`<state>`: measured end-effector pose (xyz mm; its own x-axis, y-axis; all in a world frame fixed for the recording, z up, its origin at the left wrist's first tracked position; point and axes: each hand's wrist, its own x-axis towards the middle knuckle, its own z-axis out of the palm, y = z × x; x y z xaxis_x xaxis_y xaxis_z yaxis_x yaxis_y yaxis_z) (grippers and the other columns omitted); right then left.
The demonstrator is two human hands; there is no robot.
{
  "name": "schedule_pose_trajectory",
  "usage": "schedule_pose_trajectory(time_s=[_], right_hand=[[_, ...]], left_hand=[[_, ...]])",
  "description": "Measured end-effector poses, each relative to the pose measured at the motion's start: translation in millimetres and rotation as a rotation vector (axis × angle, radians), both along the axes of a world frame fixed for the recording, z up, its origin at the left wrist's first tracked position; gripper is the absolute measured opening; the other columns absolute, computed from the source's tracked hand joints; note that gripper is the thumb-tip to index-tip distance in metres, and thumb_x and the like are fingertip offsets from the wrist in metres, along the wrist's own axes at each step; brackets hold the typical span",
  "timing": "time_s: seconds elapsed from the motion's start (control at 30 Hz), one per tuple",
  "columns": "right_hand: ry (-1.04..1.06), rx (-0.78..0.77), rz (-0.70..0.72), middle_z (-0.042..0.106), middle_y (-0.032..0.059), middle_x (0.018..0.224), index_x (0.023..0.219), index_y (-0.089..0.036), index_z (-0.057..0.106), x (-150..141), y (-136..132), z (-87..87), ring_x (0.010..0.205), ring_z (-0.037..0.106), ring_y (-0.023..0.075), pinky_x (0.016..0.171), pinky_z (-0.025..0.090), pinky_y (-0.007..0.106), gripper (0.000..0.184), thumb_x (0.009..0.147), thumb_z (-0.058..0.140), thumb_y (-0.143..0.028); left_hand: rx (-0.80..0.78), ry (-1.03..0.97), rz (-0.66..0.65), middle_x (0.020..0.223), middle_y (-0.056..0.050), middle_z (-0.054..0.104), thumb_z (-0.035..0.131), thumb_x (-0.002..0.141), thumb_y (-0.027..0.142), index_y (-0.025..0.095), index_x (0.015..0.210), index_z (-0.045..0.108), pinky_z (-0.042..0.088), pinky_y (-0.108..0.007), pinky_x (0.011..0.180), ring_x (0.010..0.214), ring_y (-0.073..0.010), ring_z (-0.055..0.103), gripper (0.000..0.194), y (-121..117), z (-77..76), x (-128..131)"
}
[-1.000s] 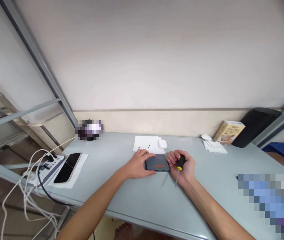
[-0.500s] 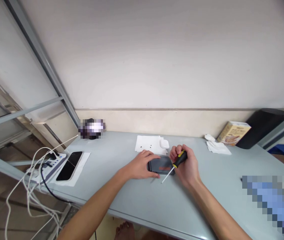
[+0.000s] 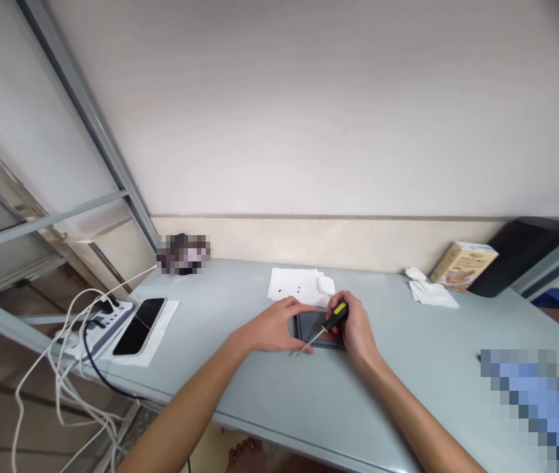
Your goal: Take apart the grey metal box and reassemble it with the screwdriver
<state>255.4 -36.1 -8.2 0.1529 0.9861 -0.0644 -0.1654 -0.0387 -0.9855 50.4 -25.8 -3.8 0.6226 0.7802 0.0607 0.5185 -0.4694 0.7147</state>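
Observation:
A flat dark grey box-shaped device [image 3: 311, 323] lies on the table, with a row of small slots along its near edge and a reddish mark on top. My left hand [image 3: 276, 325] grips its left end, thumb at the near edge and fingers at the far edge. In my right hand [image 3: 355, 328], closed around its black and yellow handle, is a screwdriver [image 3: 336, 316]. Its thin shaft slants down to the left across the device, the tip close to my left thumb. Beyond the device, white paper [image 3: 289, 284] carries several tiny dark pieces and a white rounded case [image 3: 326, 285].
On the left, a phone [image 3: 139, 326] lies on white paper beside a power strip [image 3: 106, 322] with tangled white cables [image 3: 60, 381]. Crumpled tissue [image 3: 433, 293], a yellow carton [image 3: 464, 266] and a black cylinder-like object [image 3: 520, 256] stand at the back right.
My right hand has moved left with the screwdriver, bringing its handle over the device and the tip toward my left thumb. My left hand keeps its grip on the device.

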Motion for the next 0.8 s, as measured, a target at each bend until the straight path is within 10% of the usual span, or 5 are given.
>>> schedule_pose_trajectory(time_s=[0.5, 0.8], right_hand=[[-0.183, -0.156, -0.203, 0.043, -0.0042, 0.045, 0.073, -0.024, 0.057, 24, 5, 13.6, 0.041, 0.044, 0.0163, 0.037, 0.044, 0.028, 0.038, 0.091, 0.048, -0.056], [-0.274, 0.077, -0.279, 0.045, -0.0033, 0.058, 0.073, -0.024, 0.056, 29, 2, 17.1, 0.05, 0.046, 0.0151, 0.039, 0.04, 0.025, 0.041, 0.094, 0.048, -0.058]], left_hand=[[0.069, 0.026, -0.017, 0.123, -0.01, 0.064, 0.071, 0.081, 0.023, 0.027, 0.142, 0.06, 0.048, -0.044, 0.108, 0.122, -0.0308, 0.058, 0.062, 2, 17.0, -17], [0.039, 0.039, -0.022, 0.125, -0.01, 0.063, 0.068, 0.081, 0.02, 0.028, 0.144, 0.058, 0.048, -0.046, 0.109, 0.125, -0.0315, 0.056, 0.064, 3, 22.2, -21]])
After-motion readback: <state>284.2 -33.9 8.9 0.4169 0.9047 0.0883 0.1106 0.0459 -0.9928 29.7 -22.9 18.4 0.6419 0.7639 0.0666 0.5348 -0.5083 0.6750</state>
